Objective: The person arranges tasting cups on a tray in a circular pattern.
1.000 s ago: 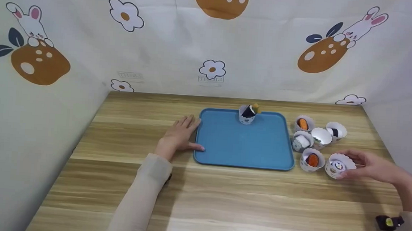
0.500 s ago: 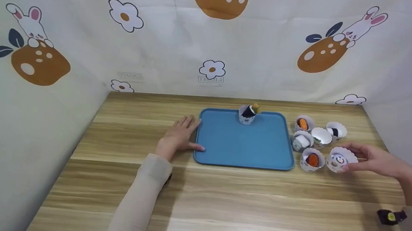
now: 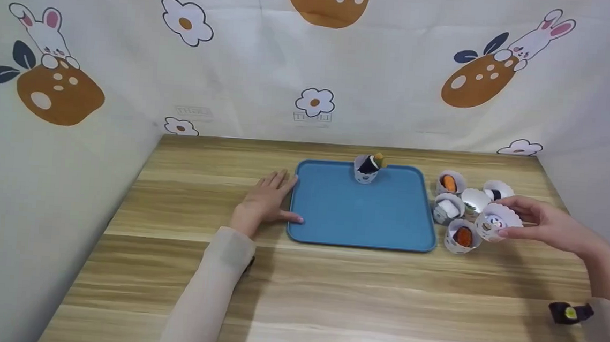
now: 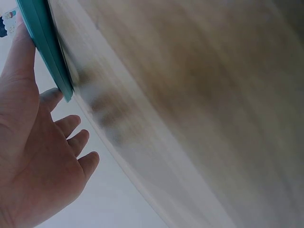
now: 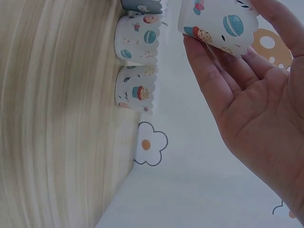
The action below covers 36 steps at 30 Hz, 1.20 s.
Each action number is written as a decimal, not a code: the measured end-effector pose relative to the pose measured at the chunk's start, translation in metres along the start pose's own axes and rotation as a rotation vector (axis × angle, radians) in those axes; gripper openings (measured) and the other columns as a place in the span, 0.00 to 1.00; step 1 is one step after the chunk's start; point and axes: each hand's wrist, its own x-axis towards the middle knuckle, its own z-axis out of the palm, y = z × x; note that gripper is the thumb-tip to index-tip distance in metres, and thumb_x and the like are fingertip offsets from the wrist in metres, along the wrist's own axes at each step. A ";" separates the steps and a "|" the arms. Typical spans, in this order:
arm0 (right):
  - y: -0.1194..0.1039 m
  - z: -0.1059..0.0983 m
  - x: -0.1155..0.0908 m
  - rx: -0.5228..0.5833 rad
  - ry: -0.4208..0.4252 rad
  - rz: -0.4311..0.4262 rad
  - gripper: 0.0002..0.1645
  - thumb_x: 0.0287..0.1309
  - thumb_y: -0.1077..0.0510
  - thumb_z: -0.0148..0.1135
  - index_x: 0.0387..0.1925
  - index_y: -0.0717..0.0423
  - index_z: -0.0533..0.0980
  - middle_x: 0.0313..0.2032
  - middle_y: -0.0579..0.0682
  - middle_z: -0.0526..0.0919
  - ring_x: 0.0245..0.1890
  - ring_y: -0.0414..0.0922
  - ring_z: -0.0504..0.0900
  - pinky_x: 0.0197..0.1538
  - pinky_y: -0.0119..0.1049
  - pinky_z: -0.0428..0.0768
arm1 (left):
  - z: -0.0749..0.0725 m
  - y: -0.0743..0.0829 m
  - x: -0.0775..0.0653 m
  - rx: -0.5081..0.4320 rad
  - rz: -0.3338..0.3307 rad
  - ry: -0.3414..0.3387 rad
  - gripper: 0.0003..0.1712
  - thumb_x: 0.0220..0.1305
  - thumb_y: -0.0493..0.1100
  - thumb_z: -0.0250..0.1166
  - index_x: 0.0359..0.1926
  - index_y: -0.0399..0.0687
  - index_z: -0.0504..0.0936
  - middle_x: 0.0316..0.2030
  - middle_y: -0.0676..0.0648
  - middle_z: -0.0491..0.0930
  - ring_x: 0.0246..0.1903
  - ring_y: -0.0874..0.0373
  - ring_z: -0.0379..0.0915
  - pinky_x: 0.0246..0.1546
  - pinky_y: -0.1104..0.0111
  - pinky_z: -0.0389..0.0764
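Observation:
My right hand [image 3: 553, 226] holds a scalloped paper baking cup [image 3: 492, 225] between thumb and fingers, lifted off the table and tilted a little. A small round sushi roll [image 3: 496, 222] shows inside it. The right wrist view shows macarons and cupcakes printed on the held cup [image 5: 218, 23]. At the left side of the blue tray [image 3: 357, 233], my left hand [image 3: 265, 198] rests with spread, mostly straight fingers, its thumb laid over the rim. In the left wrist view the tray's edge [image 4: 47, 47] passes between thumb and index finger.
On the tray's far edge stands a cup [image 3: 365, 171] with a rice ball and a fried piece. Several sushi cups cluster right of the tray, among them one with orange-red topping [image 3: 461, 237] and one with a white piece [image 3: 448, 209]. A patterned curtain [image 3: 237, 69] hangs behind the table.
My right hand has raised the cup with the sushi roll and moved it up and left, so it overlaps the cluster of cups. The left hand and tray have stayed put.

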 end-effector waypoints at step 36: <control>-0.038 0.029 0.055 -0.069 0.057 0.074 0.35 0.62 0.56 0.68 0.64 0.69 0.67 0.53 0.65 0.80 0.41 0.31 0.80 0.41 0.23 0.81 | 0.000 0.000 0.001 -0.003 -0.007 -0.005 0.64 0.55 0.74 0.65 0.80 0.52 0.44 0.80 0.38 0.38 0.79 0.40 0.32 0.79 0.48 0.42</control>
